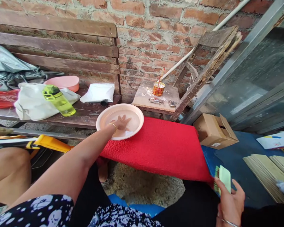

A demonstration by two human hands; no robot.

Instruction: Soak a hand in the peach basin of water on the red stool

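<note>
My left hand (pixel 120 122) is in the water of a pale pink basin (pixel 100 124), its fingers spread and nothing gripped. A small white piece (pixel 128 133) shows near the basin's front rim; I cannot tell what it is. The basin stands at the left end of a bench covered with red cloth (pixel 170 148). At the lower right, my right hand (pixel 230 197) is closed on a light green scrub brush (pixel 224 178). Its darker bristles face left, and the brush is beside the right end of the red cloth.
On the wooden bench (pixel 85 114) lie a green water bottle (pixel 61 104), a white bag (pixel 26 105) and a pink bowl (pixel 72 83). A chair seat (pixel 142 97) holds an incense cup (pixel 158 90) and padlocks. A cardboard box (pixel 209 129) and stacked boards (pixel 260 173) are at right.
</note>
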